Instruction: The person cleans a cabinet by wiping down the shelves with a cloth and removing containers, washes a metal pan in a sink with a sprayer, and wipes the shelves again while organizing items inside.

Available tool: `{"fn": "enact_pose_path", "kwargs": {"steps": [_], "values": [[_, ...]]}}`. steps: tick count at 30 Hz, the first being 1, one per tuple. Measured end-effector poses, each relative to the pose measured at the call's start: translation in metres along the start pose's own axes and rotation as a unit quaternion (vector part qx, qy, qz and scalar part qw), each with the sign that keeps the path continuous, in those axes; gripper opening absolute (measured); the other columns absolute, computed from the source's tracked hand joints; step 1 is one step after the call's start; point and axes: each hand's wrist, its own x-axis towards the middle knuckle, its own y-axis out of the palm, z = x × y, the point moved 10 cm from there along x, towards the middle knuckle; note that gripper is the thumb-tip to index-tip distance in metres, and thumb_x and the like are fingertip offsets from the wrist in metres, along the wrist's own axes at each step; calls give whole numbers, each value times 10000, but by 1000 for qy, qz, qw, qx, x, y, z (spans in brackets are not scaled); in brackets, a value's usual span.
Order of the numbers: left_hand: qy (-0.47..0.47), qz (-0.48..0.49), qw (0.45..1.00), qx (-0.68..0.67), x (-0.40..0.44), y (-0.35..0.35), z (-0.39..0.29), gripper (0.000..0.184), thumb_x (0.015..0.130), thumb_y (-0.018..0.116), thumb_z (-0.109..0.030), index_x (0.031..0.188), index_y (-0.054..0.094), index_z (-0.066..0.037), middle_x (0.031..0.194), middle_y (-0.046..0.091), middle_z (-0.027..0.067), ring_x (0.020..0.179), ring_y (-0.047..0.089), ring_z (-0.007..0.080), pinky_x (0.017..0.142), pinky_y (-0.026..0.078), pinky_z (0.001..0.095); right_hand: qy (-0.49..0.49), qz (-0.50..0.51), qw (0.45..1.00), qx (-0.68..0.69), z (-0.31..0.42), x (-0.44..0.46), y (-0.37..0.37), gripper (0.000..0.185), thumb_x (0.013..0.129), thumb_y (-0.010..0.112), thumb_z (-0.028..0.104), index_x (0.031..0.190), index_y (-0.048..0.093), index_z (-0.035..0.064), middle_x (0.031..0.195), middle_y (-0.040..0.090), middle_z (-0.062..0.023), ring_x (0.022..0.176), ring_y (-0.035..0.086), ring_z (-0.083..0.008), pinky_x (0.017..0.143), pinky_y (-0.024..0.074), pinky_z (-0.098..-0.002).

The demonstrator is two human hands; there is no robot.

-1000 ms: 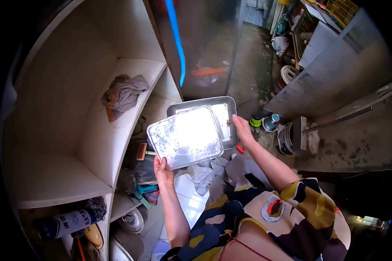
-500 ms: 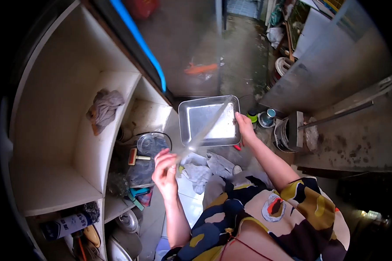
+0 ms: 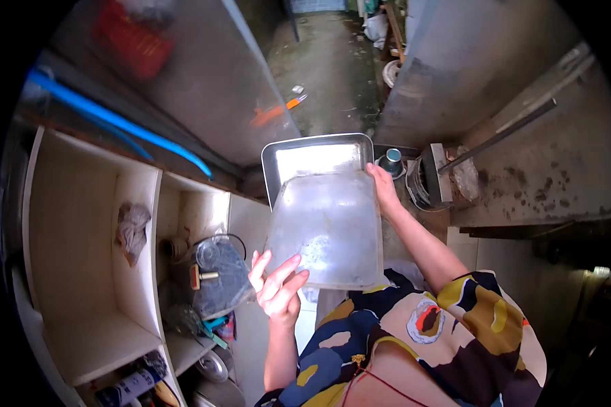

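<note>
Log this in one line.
Left hand: at lower-left corner of flat panel | Right hand: gripping metal tray | Panel: overlaps tray in view

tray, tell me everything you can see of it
The tray is rectangular and silvery, apparently metal, with rounded corners, raised walls and a floor shining brightly. It is held up, open side towards the camera. The right hand grips its right side; the lid hides its lower part, any contact being unclear.

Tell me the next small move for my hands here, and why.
Probably settle your left hand more firmly on the flat translucent rectangular lid: its fingers look spread at the lid's lower left edge, while your right hand grips the silver rectangular metal tray, which the lid partly covers in this view.
</note>
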Motion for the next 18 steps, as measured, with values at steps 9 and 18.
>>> {"fn": "enact_pose_path", "kwargs": {"steps": [9,18], "values": [[2,-4,990,-142,8,20,27,200,633,628,83,708,665,-98,934,657,56,1131,474,327,1000,325,510,-85,-98,989,78,19,-40,-65,344,941,465,362,936,559,31,811,569,9,734,509,-63,677,419,-204],[-416,5,794,-443,-58,96,149,209,863,538,-7,1060,556,-72,1013,566,7,918,563,136,775,486,294,-96,-157,979,87,0,-79,-73,343,941,474,335,954,585,11,852,592,-16,776,525,-82,705,435,-239]]}}
